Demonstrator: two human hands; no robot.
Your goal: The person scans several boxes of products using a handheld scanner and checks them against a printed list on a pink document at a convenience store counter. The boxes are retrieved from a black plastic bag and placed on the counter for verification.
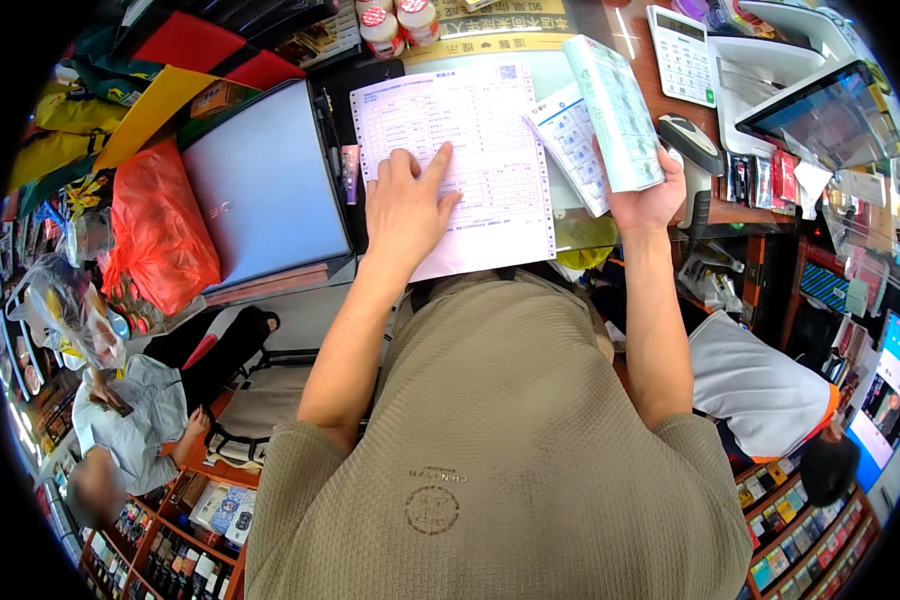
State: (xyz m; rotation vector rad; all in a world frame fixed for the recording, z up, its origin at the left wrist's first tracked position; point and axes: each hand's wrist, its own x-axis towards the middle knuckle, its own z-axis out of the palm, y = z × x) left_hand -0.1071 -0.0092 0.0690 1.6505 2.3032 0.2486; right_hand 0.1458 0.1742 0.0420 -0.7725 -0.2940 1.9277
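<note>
A printed form (487,180) with punched holes down its sides lies on the counter in front of me. My left hand (409,202) rests on it, index finger stretched out over the printed rows and thumb apart. My right hand (649,196) grips the lower end of a pale green printed box or packet (619,120), which is tilted over the counter. Partly behind that packet, a white and blue printed card or leaflet (566,142) overlaps the form's right edge; whether my right hand also touches it, I cannot tell.
A closed laptop (270,180) and a red plastic bag (157,225) are on the left. On the right are a calculator (682,56), a barcode scanner (691,154) and a tilted screen (817,112). Red-capped jars (397,26) stand at the back. One person (131,420) is at left, another (765,382) at right.
</note>
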